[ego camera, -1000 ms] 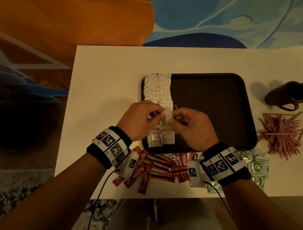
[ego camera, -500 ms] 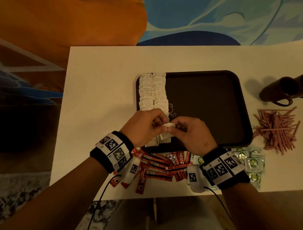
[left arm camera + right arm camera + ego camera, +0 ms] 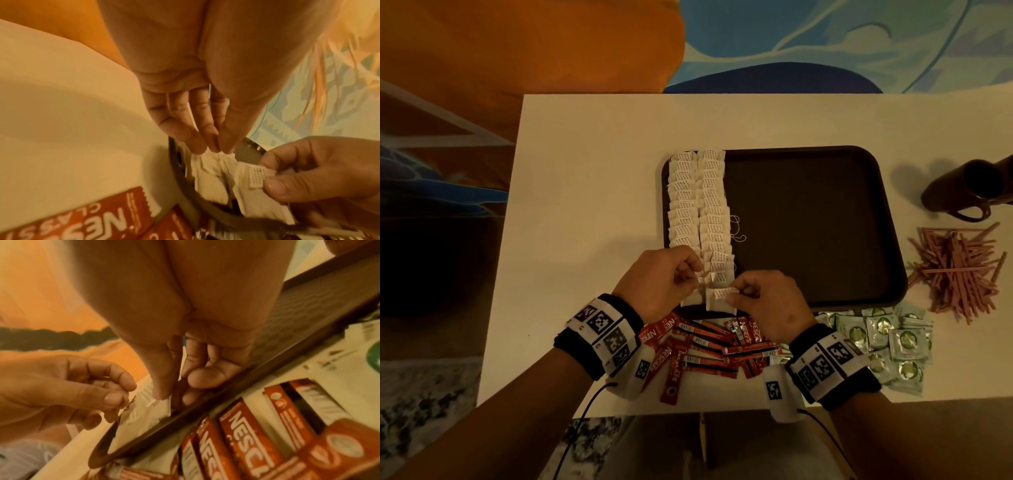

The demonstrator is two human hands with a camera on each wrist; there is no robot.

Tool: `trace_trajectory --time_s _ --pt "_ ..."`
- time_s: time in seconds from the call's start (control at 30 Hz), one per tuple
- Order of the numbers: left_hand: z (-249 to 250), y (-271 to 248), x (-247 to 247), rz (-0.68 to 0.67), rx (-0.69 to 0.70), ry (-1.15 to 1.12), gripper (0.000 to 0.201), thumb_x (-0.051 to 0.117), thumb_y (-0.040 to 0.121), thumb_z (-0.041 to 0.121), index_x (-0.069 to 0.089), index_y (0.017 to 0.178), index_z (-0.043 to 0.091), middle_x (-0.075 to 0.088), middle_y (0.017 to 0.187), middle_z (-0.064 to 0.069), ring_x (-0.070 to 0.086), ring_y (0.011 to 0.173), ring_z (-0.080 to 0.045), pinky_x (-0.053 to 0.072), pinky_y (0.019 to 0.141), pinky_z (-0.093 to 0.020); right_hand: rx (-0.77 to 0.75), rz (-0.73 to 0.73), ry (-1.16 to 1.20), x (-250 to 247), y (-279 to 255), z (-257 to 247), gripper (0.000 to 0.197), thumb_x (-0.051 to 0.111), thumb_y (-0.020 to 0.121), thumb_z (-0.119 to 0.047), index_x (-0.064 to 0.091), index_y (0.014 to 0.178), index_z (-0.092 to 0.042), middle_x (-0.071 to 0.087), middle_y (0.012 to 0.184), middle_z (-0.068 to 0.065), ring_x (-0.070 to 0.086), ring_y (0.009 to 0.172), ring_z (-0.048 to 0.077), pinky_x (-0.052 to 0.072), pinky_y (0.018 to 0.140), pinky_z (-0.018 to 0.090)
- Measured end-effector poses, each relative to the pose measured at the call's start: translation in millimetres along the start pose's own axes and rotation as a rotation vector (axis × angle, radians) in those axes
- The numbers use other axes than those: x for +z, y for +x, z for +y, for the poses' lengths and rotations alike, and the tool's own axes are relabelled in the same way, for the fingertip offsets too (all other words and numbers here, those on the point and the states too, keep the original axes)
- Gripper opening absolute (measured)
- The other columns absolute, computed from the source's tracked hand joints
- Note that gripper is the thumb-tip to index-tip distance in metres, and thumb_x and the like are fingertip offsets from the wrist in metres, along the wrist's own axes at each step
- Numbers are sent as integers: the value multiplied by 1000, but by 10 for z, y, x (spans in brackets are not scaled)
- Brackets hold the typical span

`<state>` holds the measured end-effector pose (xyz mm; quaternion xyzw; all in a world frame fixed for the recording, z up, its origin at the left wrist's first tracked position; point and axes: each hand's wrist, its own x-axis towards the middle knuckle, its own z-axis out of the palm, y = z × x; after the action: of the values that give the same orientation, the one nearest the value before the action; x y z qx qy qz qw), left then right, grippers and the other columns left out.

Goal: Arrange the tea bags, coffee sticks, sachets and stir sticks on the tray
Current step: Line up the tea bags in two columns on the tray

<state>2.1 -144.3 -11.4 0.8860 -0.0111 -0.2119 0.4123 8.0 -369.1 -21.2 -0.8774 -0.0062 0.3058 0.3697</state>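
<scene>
Two columns of white tea bags (image 3: 698, 205) run down the left side of the dark brown tray (image 3: 808, 222). My right hand (image 3: 732, 296) pinches the paper tag of the nearest tea bag (image 3: 717, 299), which lies at the near end of the right column. The right wrist view shows thumb and forefinger on that tag (image 3: 150, 394). My left hand (image 3: 697, 275) hovers just left of it, fingers curled and tips bunched over the bags (image 3: 207, 164), with nothing visible between them. Red coffee sticks (image 3: 705, 349), green sachets (image 3: 893, 342) and pink stir sticks (image 3: 959, 270) lie off the tray.
A dark mug (image 3: 969, 192) lies on its side at the right of the white table (image 3: 592, 205). The coffee sticks sit under my wrists at the table's front edge. The tray's right part is bare, and loose tea bag strings (image 3: 736, 228) trail onto it.
Both hands came toward the tray's near edge. The tea bag they held together in the air now lies at the end of the right column, and the left hand has come off it.
</scene>
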Motion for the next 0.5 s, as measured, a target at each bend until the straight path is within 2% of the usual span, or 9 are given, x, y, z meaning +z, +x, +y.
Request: trace_trajectory --time_s 0.1,0.2,0.23,0.3,0.4,0.5 --pt "-50 -46 34 -12 9 47 19 76 88 19 69 103 27 68 88 14 65 79 -2 54 72 -22 30 4 -69 50 30 -25 7 76 91 -29 70 92 -33 68 88 -12 64 86 5 51 77 22" --pt "-24 -55 88 -30 52 153 21 75 88 24 66 106 30 62 96 13 61 83 -4 55 76 -31 31 18 -133 69 72 -43 19 77 90 -29 67 105 -27 64 91 -13 63 85 5 54 75 23" --pt "-7 -56 114 -32 62 179 22 75 88 27 64 106 32 60 99 13 59 86 -6 55 77 -32 35 33 -147 75 81 -48 22 78 90 -29 65 107 -26 65 92 -12 65 85 6 57 76 26" --pt "13 -49 178 -24 90 229 22 73 88 31 61 106 35 56 104 13 56 96 -10 54 79 -34 28 82 -188 73 78 -60 26 79 88 -31 61 107 -27 65 95 -11 66 88 9 60 80 34" --pt "22 -44 269 -32 110 311 24 71 90 37 62 112 34 55 115 10 53 112 -18 54 84 -37 -33 154 -245 53 50 -61 28 81 86 -28 58 103 -29 60 97 -12 61 87 7 58 78 33" --pt "7 -52 330 -45 119 374 31 69 91 40 63 120 29 56 123 4 52 119 -22 53 89 -38 -120 103 -243 56 31 -35 29 83 83 -23 58 93 -31 58 93 -12 59 81 4 59 75 34"
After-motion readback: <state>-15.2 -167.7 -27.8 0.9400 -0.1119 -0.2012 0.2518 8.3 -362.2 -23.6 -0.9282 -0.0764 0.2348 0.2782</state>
